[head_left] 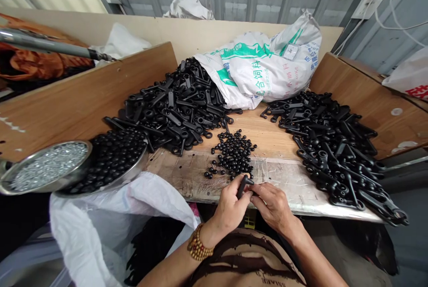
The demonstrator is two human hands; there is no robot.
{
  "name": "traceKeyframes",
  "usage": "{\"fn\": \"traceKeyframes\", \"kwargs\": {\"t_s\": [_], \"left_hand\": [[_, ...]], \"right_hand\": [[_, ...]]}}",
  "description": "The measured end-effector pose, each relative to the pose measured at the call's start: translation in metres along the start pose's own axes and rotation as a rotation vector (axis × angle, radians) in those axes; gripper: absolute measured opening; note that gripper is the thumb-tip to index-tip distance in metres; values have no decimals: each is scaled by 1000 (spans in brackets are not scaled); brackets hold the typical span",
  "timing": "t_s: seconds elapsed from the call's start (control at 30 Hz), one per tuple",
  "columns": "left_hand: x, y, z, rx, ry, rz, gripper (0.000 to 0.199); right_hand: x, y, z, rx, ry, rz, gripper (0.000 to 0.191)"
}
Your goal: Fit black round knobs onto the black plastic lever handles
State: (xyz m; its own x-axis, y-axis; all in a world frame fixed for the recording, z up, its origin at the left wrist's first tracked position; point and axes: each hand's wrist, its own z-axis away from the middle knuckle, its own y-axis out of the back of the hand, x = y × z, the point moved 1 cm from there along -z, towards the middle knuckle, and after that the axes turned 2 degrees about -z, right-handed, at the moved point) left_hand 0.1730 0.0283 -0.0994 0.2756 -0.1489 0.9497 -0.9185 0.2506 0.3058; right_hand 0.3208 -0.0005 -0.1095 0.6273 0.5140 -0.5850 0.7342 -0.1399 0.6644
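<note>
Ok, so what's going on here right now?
The person's left hand holds a black lever; the right hand is close to its end, possibly pinching something small. Small black balls lie just beyond. A left heap and a right heap of similar levers flank a printed white sack.

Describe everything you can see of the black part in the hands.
The black part is elongated, dark all over and plastic-looking, with a short stub jutting from its upper end toward the right hand. It sits tilted in the grip of the left hand, near the front edge of the table. The right hand is close to the stub; contact is unclear. The hands partly hide its lower end.
</note>
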Motion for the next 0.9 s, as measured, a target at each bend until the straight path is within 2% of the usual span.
{"fn": "traceKeyframes", "kwargs": {"t_s": [0.1, 0.23, 0.33, 0.4, 0.7, 0.9], "left_hand": [[3, -1, 2, 2, -78, -71, 31], [10, -3, 3, 11, -174, -157, 29], [14, -7, 5, -28, -240, -189, 26], [15, -10, 5, -39, -260, -210, 25], [6, -19, 4, 73, -397, -404, 34], [0, -22, 5, 90, -481, -585, 48]], "right_hand": [[2, 7, 2, 3, -151, -190, 18], [8, 9, 9, 125, -474, -696, 20], [8, 5, 11, 204, -572, -1054, 20], [6, 1, 11, 251, -591, -1185, 18], [-1, -4, 8, 339, -645, -1294, 16], [4, -4, 18, 368, -591, -1100, 12]]}}
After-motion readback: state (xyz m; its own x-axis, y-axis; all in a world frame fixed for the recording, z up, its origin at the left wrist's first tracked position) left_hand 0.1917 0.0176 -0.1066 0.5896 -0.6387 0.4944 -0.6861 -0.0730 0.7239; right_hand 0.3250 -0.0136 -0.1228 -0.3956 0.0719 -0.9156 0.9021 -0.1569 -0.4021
